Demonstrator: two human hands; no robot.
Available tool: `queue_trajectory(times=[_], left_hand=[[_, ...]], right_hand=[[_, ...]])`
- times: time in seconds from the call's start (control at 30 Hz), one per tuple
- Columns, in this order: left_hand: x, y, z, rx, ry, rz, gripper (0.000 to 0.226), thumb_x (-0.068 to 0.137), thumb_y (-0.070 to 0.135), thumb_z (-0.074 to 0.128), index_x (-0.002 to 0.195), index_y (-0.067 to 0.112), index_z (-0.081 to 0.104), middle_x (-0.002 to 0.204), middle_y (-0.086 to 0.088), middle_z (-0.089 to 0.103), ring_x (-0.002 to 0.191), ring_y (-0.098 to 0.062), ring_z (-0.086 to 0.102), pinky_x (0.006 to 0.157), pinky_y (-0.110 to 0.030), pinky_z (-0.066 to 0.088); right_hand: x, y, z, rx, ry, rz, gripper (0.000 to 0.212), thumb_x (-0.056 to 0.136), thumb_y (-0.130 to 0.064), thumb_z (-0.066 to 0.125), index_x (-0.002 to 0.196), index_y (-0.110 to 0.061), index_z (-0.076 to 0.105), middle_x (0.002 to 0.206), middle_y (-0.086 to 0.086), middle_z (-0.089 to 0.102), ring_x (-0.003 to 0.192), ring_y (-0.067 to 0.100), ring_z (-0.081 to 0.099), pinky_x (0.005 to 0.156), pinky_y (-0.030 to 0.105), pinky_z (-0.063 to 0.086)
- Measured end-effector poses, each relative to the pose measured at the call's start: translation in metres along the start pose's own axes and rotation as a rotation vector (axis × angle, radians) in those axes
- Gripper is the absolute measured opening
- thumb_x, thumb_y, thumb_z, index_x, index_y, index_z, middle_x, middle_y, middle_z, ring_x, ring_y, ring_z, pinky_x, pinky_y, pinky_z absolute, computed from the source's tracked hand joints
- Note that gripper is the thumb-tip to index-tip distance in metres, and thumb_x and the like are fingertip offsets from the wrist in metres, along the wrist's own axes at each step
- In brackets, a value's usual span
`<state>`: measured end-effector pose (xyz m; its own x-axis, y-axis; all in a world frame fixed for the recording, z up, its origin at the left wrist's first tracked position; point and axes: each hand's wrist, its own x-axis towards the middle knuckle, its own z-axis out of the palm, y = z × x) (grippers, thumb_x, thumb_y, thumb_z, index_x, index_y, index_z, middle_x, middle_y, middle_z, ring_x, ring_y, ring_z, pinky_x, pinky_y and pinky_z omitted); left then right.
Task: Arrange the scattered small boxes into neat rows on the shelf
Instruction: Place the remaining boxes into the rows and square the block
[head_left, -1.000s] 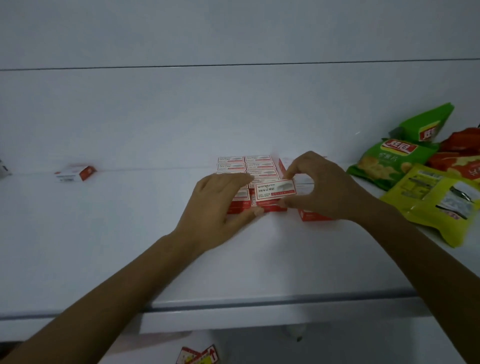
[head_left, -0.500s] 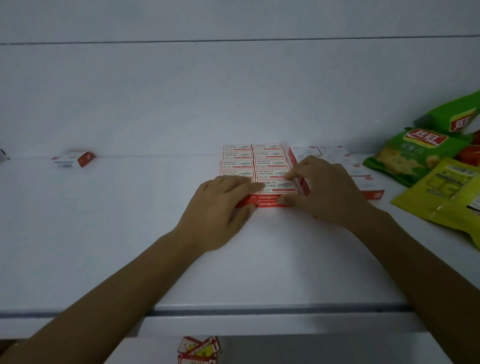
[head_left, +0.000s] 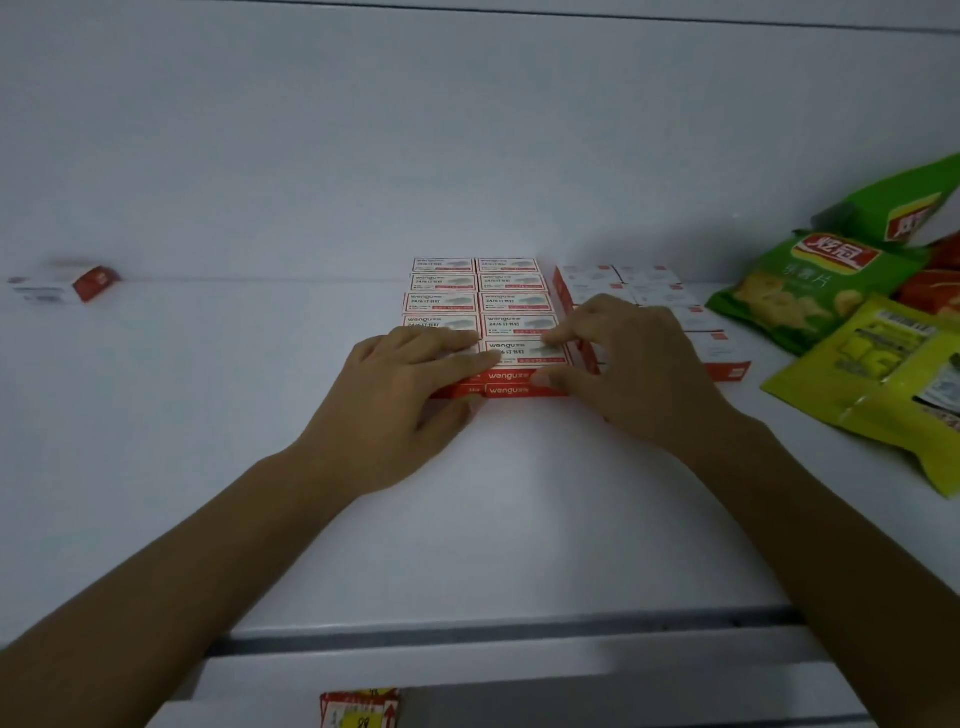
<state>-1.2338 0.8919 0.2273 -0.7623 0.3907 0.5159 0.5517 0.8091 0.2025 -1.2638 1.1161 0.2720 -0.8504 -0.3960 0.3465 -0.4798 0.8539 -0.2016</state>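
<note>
Small red-and-white staple boxes (head_left: 480, 291) lie in two neat rows, stacked two high, on the white shelf (head_left: 260, 415). My right hand (head_left: 631, 364) pinches the front right top box (head_left: 522, 351) between fingertips and thumb. My left hand (head_left: 400, 400) lies flat on the front left box, thumb against the stack's front face. A second block of boxes (head_left: 649, 291) sits just right of my right hand, partly hidden by it. One stray box (head_left: 67, 280) lies far left at the back.
Green and yellow snack bags (head_left: 831, 291) crowd the shelf's right end, with red bags behind them. The shelf's front edge (head_left: 467, 631) runs across below my forearms. A red-and-yellow price tag (head_left: 358, 709) hangs under it.
The box held tilted in my right hand a second ago now lies flat on the front right of the stack. Both hands have settled onto the front boxes.
</note>
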Motion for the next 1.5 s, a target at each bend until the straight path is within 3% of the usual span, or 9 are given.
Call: queue_trajectory(times=[0.2, 0.43, 0.67, 0.8, 0.9, 1.03, 1.13, 1.27, 1.5], left_hand=[[-0.002, 0.004, -0.001, 0.061, -0.014, -0.010, 0.045, 0.088, 0.046, 0.044, 0.129, 0.029, 0.052, 0.134, 0.005, 0.052, 0.123, -0.019, 0.047, 0.095, -0.047, 0.042], [-0.002, 0.013, -0.008, 0.240, -0.069, 0.014, 0.049, 0.090, 0.051, 0.040, 0.131, 0.026, 0.048, 0.133, 0.003, 0.052, 0.120, -0.019, 0.049, 0.095, -0.041, 0.042], [0.000, 0.002, -0.029, 0.274, -0.110, 0.042, 0.069, 0.085, 0.060, 0.030, 0.137, 0.016, 0.042, 0.140, -0.003, 0.047, 0.125, -0.024, 0.046, 0.101, -0.042, 0.038], [-0.001, -0.018, -0.049, 0.262, -0.073, 0.064, 0.075, 0.084, 0.060, 0.033, 0.142, 0.013, 0.034, 0.144, -0.006, 0.042, 0.129, -0.024, 0.042, 0.102, -0.041, 0.035], [-0.005, -0.037, -0.065, 0.265, -0.065, 0.084, 0.076, 0.084, 0.061, 0.033, 0.143, 0.012, 0.032, 0.145, -0.006, 0.041, 0.129, -0.024, 0.042, 0.102, -0.039, 0.036], [-0.026, -0.077, -0.091, 0.278, -0.076, 0.065, 0.074, 0.087, 0.061, 0.033, 0.142, 0.012, 0.033, 0.144, -0.006, 0.042, 0.129, -0.025, 0.043, 0.102, -0.039, 0.036], [-0.049, -0.118, -0.116, 0.301, -0.087, 0.003, 0.076, 0.086, 0.063, 0.030, 0.144, 0.014, 0.029, 0.147, -0.003, 0.037, 0.132, -0.022, 0.039, 0.104, -0.037, 0.032], [-0.092, -0.177, -0.155, 0.338, -0.100, -0.098, 0.078, 0.085, 0.065, 0.026, 0.144, 0.015, 0.029, 0.147, -0.003, 0.037, 0.132, -0.023, 0.039, 0.104, -0.045, 0.035], [-0.162, -0.263, -0.202, 0.383, -0.122, -0.188, 0.076, 0.084, 0.065, 0.028, 0.143, 0.018, 0.030, 0.147, 0.000, 0.037, 0.131, -0.019, 0.039, 0.101, -0.034, 0.035]], right_hand=[[-0.002, 0.000, 0.003, -0.010, -0.004, -0.023, 0.051, 0.077, -0.056, 0.061, 0.117, -0.025, 0.059, 0.121, -0.002, 0.058, 0.106, 0.015, 0.054, 0.101, 0.039, 0.033], [-0.007, -0.017, -0.001, -0.007, -0.007, -0.089, 0.069, 0.078, -0.061, 0.055, 0.135, -0.024, 0.040, 0.139, -0.002, 0.044, 0.124, 0.017, 0.041, 0.105, 0.038, 0.027], [-0.006, -0.042, -0.014, 0.070, 0.000, -0.146, 0.073, 0.080, -0.050, 0.062, 0.140, -0.024, 0.030, 0.143, -0.004, 0.036, 0.126, 0.012, 0.035, 0.104, 0.034, 0.030], [0.002, -0.063, -0.012, 0.073, 0.008, -0.134, 0.074, 0.080, -0.051, 0.062, 0.141, -0.023, 0.030, 0.143, -0.001, 0.036, 0.128, 0.016, 0.034, 0.106, 0.039, 0.032], [0.013, -0.089, -0.006, 0.044, 0.000, -0.138, 0.073, 0.081, -0.054, 0.059, 0.141, -0.026, 0.027, 0.146, -0.002, 0.033, 0.132, 0.016, 0.031, 0.109, 0.043, 0.028], [0.034, -0.136, 0.008, 0.004, -0.037, -0.142, 0.073, 0.083, -0.056, 0.054, 0.143, -0.030, 0.022, 0.152, -0.006, 0.024, 0.138, 0.014, 0.023, 0.111, 0.036, 0.020], [0.052, -0.175, 0.020, 0.009, -0.038, -0.196, 0.071, 0.084, -0.055, 0.055, 0.143, -0.030, 0.023, 0.151, -0.005, 0.024, 0.137, 0.013, 0.022, 0.110, 0.034, 0.021], [0.083, -0.232, 0.044, 0.001, -0.068, -0.275, 0.069, 0.085, -0.053, 0.054, 0.142, -0.029, 0.024, 0.151, -0.005, 0.024, 0.137, 0.013, 0.022, 0.108, 0.034, 0.022], [0.134, -0.317, 0.093, 0.010, -0.126, -0.369, 0.068, 0.086, -0.053, 0.053, 0.142, -0.026, 0.026, 0.149, -0.003, 0.027, 0.135, 0.015, 0.026, 0.108, 0.034, 0.026]])
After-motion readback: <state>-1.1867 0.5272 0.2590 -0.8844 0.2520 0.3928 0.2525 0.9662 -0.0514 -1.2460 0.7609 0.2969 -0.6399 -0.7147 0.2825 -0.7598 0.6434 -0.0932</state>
